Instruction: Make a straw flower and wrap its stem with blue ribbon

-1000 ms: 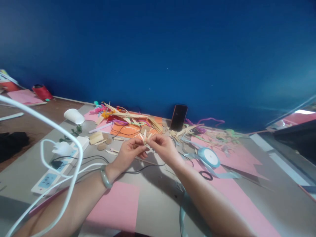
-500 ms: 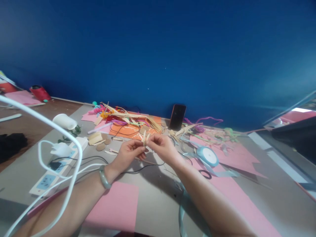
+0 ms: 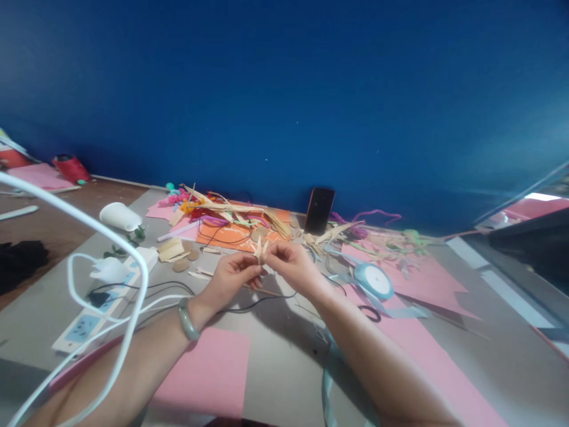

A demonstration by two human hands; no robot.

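Note:
A small pale, pointed piece of dried husk [image 3: 260, 250] stands up between my two hands, above the middle of the grey table. My left hand [image 3: 233, 276], with a bracelet on its wrist, pinches it from the left, thumb against fingers. From the right, my right hand [image 3: 290, 265] has its fingertips closed on the same piece. The fingertips of both hands nearly touch and hide its lower part.
Behind my hands lie husk strips [image 3: 240, 207] on orange paper. A phone [image 3: 319, 210] leans on the blue wall. Right is a ribbon roll [image 3: 374, 281]; left are a power strip [image 3: 84, 326], white cables and a paper cup [image 3: 120, 216].
The paper cup at the left has shifted slightly to the right. My hands have barely moved and still hold the husk piece.

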